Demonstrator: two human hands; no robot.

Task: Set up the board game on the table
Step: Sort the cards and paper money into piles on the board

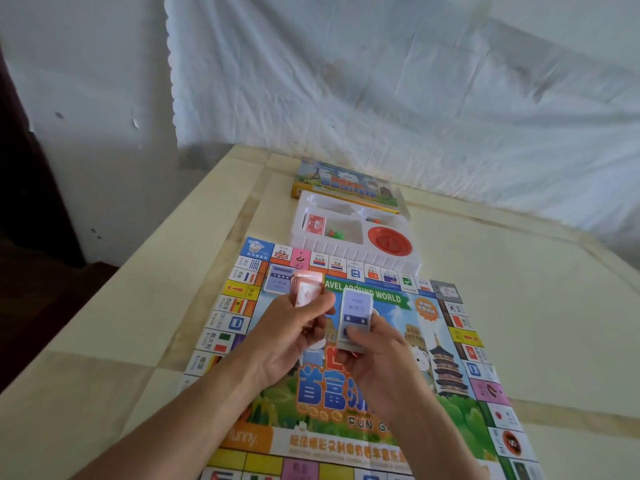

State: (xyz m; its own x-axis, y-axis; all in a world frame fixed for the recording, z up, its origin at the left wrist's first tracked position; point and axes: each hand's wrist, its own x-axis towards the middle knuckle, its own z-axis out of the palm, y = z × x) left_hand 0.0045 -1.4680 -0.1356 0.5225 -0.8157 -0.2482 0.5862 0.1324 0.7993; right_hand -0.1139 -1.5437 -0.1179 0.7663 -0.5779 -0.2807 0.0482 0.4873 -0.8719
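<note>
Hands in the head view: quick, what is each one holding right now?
Left hand: grips a pinkish card stack, blurred.
Right hand: grips a blue card stack.

Your left hand (294,341) is holding the left stack (306,294), your right hand (379,362) the right stack (355,315), above the board (446,372) lying on the table (519,289). The tray (346,253) is sitting at the board's far edge, the box (343,180) lying just behind it.
</note>
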